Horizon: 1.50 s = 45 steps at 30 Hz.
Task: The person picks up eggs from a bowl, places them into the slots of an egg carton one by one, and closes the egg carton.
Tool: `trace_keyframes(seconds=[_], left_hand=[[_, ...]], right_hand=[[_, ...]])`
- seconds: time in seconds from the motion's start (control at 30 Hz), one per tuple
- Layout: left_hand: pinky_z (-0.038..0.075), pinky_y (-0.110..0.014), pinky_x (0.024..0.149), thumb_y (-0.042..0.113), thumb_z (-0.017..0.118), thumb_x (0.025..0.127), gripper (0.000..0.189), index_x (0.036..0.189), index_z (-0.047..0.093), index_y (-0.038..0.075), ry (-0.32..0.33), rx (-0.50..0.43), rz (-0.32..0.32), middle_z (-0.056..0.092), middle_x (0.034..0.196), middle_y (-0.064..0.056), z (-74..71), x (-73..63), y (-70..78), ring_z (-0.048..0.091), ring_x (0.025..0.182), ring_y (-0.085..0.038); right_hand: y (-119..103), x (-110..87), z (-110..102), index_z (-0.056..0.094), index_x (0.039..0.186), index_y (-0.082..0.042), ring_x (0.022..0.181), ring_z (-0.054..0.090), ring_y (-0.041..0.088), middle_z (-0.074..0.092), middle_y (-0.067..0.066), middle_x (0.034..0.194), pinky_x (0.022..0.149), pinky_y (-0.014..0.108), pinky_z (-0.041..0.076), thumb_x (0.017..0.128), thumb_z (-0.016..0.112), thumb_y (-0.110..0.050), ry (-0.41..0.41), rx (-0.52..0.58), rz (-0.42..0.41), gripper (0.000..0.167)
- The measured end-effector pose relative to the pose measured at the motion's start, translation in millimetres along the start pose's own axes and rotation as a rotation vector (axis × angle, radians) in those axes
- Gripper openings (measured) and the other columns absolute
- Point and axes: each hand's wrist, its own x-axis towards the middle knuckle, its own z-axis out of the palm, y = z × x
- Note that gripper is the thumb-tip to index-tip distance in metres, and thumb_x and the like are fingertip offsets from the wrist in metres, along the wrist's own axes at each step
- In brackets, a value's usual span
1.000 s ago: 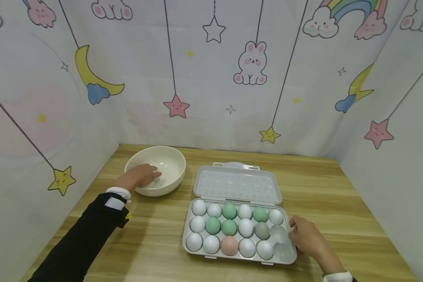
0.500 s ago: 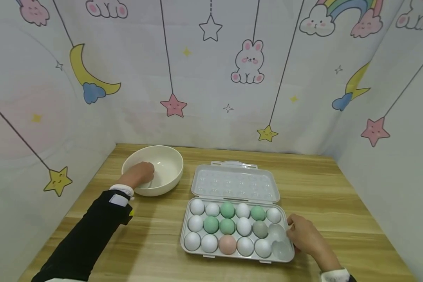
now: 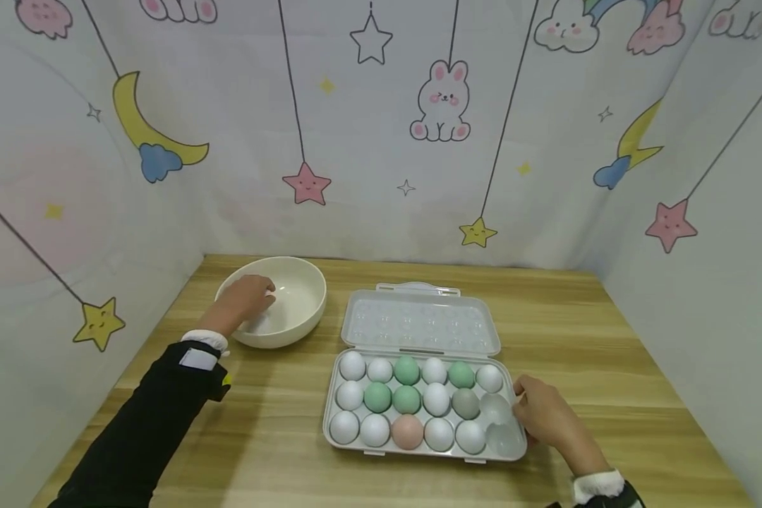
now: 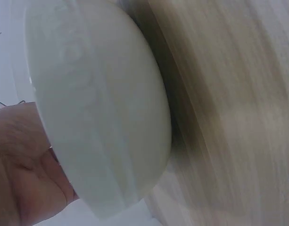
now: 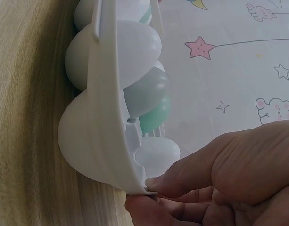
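Observation:
My left hand (image 3: 244, 303) reaches over the near-left rim of a cream bowl (image 3: 301, 317), fingertips bent down inside it. Whatever lies under those fingers is hidden. In the left wrist view the bowl's outer wall (image 4: 106, 108) covers most of the fingers, leaving the palm side of the hand (image 4: 28, 174) visible. My right hand (image 3: 546, 415) pinches the right end of a white plastic egg box (image 3: 514, 446) between thumb and fingers, as the right wrist view confirms. White, green, grey and pink eggs (image 3: 408, 431) fill its pockets, except two bare pockets (image 3: 500, 437) at the right end.
The egg box's lid (image 3: 421, 323) lies folded back flat behind it. Bowl and box stand apart on a wood-grain table (image 3: 279, 423). A printed cloth wall (image 3: 368, 127) closes off the back and both sides.
The left hand's fingers, stretched into the bowl earlier, have drawn back toward its left side and bent more. The right hand keeps its hold on the egg box. The head view has shifted slightly.

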Motion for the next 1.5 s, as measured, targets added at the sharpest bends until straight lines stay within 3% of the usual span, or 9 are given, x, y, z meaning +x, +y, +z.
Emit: trace_keyframes(seconds=[0.2,0.37,0.53,0.67,0.83,1.03,1.23,1.37,1.5], left_hand=[[0.046,-0.058,0.104,0.016,0.063,0.104,0.035,0.128,0.064,-0.010,0.083,-0.077,0.002,0.066,0.126,-0.028,-11.8,6.0,14.2,0.061,0.119,-0.045],[0.044,-0.058,0.107,0.025,0.059,0.107,0.042,0.138,0.060,-0.004,0.129,-0.235,-0.028,0.060,0.138,-0.026,-25.4,3.8,39.7,0.056,0.127,-0.043],[0.053,-0.053,0.096,0.032,0.058,0.107,0.045,0.140,0.060,0.001,0.163,-0.453,-0.011,0.063,0.132,-0.022,-37.1,-1.8,79.5,0.061,0.116,-0.036],[0.061,-0.044,0.082,0.029,0.062,0.106,0.040,0.136,0.062,0.002,0.135,-0.621,0.045,0.067,0.119,-0.018,-38.5,-7.8,117.3,0.065,0.101,-0.029],[0.062,-0.034,0.075,0.024,0.070,0.101,0.036,0.130,0.066,0.002,0.068,-0.747,0.131,0.069,0.110,-0.013,-37.4,-14.8,169.7,0.067,0.095,-0.024],[0.061,-0.035,0.079,0.022,0.074,0.098,0.034,0.127,0.068,0.005,-0.040,-0.819,0.264,0.069,0.108,-0.006,-27.1,-22.1,227.8,0.066,0.096,-0.019],[0.056,-0.025,0.081,0.028,0.073,0.099,0.033,0.127,0.069,0.012,-0.091,-0.773,0.342,0.069,0.112,0.003,-10.9,-30.6,279.3,0.064,0.106,-0.012],[0.055,-0.021,0.082,0.028,0.074,0.098,0.031,0.125,0.070,0.013,-0.144,-0.767,0.375,0.069,0.112,0.007,7.1,-34.9,306.7,0.064,0.105,-0.008],[0.052,-0.018,0.084,0.028,0.076,0.097,0.030,0.122,0.072,0.012,-0.164,-0.738,0.404,0.071,0.110,0.008,28.2,-37.1,324.3,0.064,0.100,-0.005]], right_hand=[[2,-1.4,-2,0.057,0.102,0.010,0.046,0.061,0.021,0.060,0.008,0.069,0.044,0.033,0.052,0.086,0.057,0.009,-0.005,-0.013,0.013,0.016],[5,-2.9,-2,0.057,0.102,0.010,0.045,0.061,0.020,0.060,0.008,0.068,0.043,0.032,0.051,0.086,0.057,0.009,-0.005,-0.018,0.021,0.016],[7,-3.7,-4,0.057,0.103,0.010,0.045,0.061,0.021,0.060,0.007,0.067,0.043,0.032,0.050,0.085,0.057,0.009,-0.001,-0.031,0.022,0.017],[8,-4.5,-5,0.057,0.102,0.010,0.046,0.061,0.023,0.060,0.007,0.067,0.043,0.032,0.050,0.085,0.056,0.008,0.000,-0.033,0.022,0.018],[7,-4.7,-7,0.057,0.104,0.011,0.050,0.061,0.022,0.059,0.008,0.070,0.045,0.033,0.052,0.086,0.055,0.008,-0.009,-0.036,0.030,0.019],[6,-4.8,-8,0.057,0.107,0.011,0.051,0.060,0.021,0.059,0.008,0.070,0.047,0.033,0.051,0.088,0.056,0.007,-0.022,-0.049,0.043,0.019],[6,-3.4,-9,0.057,0.108,0.011,0.050,0.059,0.020,0.059,0.008,0.070,0.047,0.033,0.050,0.089,0.056,0.006,-0.025,-0.051,0.028,0.019],[5,-1.3,-9,0.058,0.107,0.010,0.049,0.058,0.020,0.058,0.008,0.068,0.046,0.033,0.049,0.087,0.055,0.005,-0.015,-0.053,0.018,0.020],[3,1.9,-6,0.058,0.107,0.010,0.050,0.058,0.020,0.058,0.009,0.070,0.046,0.033,0.050,0.086,0.055,0.006,-0.028,-0.029,0.021,0.022]])
